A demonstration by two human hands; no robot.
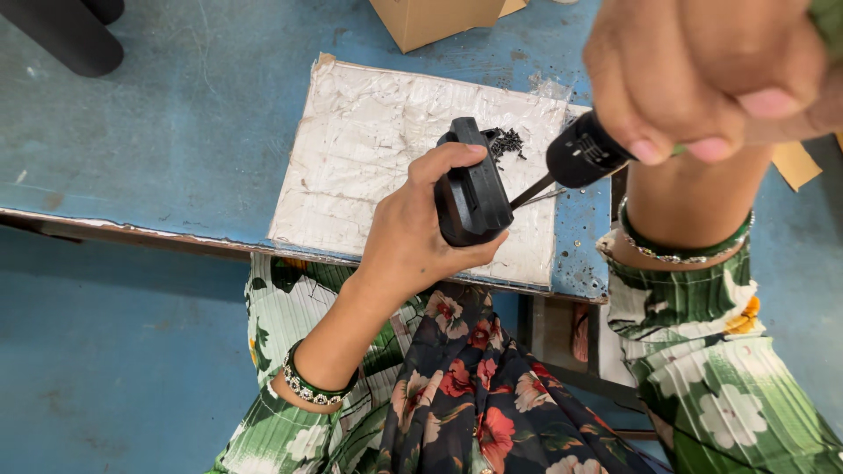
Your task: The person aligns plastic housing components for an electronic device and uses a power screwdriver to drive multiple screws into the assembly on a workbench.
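The black moulded plastic housing [472, 195] is held upright in the left hand [413, 237], fingers wrapped firmly round its left side and thumb curled over the top edge, just above the near edge of the white, scuffed rectangular work board [369, 149]. Its long axis runs roughly from the person's lap up toward the far end of the board, tilted slightly left at the top. From the right, a screwdriver with a black ribbed handle [584, 151] is brought in; the handle is clasped tight in the right hand [702, 75], which is raised close to the camera and blurred. The thin metal shaft [531, 190] slants down and left, and its tip is seen meeting the right flank of the housing, low on that side. So the tool lies to the right of the part, and the shaft stands nearly crosswise to the part's long axis.

The housing looks matte, chunky and rounded at the corners, with a raised ridge running along its face. A small heap of dark screws [507, 140] is seen on the board just behind it. The board rests on a worn blue table [176, 105].
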